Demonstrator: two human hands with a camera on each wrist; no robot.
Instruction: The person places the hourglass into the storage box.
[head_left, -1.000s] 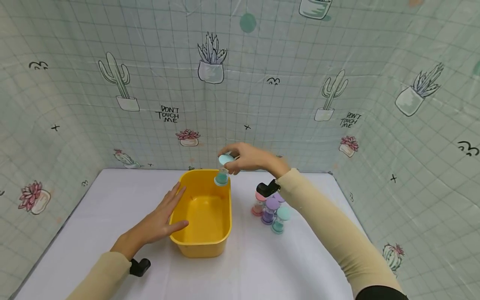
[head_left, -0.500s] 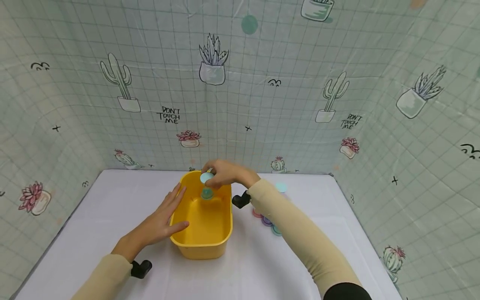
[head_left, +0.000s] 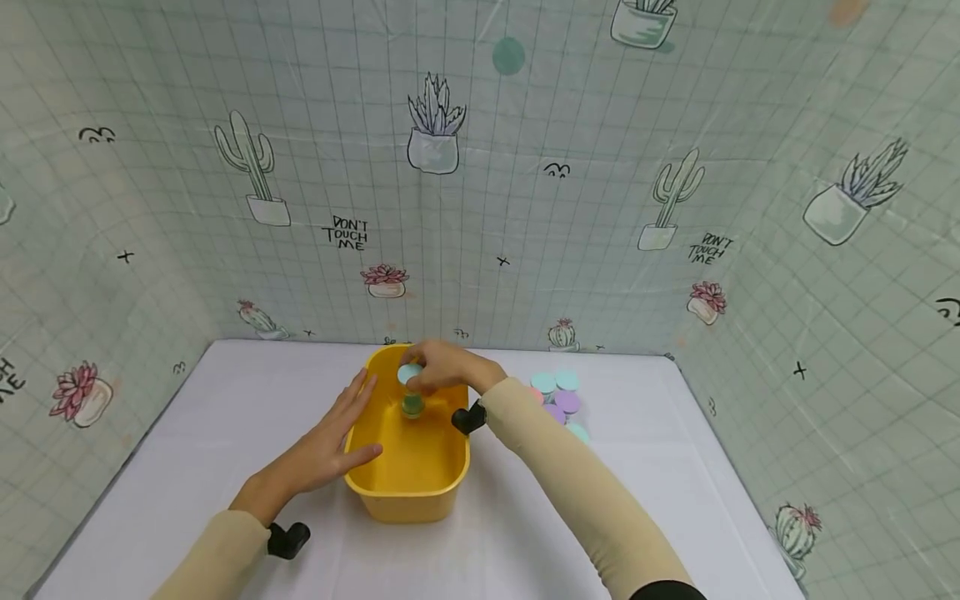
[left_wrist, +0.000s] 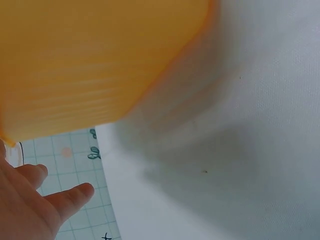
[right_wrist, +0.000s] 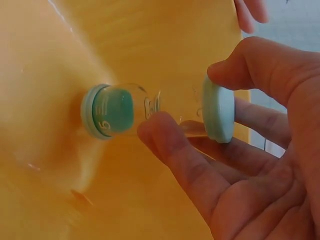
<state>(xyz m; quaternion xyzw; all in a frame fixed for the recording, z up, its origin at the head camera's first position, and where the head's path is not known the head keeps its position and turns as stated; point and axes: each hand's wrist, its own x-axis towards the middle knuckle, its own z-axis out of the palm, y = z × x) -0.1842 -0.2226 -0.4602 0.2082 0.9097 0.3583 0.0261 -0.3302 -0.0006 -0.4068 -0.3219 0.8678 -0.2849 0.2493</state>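
Observation:
My right hand (head_left: 444,367) holds a sand timer (right_wrist: 117,110) with mint-green end caps and green sand in its clear glass. It stands upright inside the yellow tub (head_left: 408,492), its lower cap close to the floor near the far end. In the right wrist view the thumb is at the edge of the upper cap and a finger lies along the glass. My left hand (head_left: 326,442) rests on the tub's left rim, fingers straight and spread. The left wrist view catches the tub's outer wall (left_wrist: 90,65) and some of those fingers (left_wrist: 72,197).
Right of the tub, partly behind my right forearm, several more sand timers stand grouped, with mint (head_left: 543,382), purple (head_left: 567,402) and pink caps (head_left: 536,396). A white cloth (head_left: 247,400) covers the table. A printed grid curtain (head_left: 502,208) encloses the back and sides.
My right hand has carried the sand timer from above the tub's right far rim leftward and down into the tub. My left hand has stayed on the left rim.

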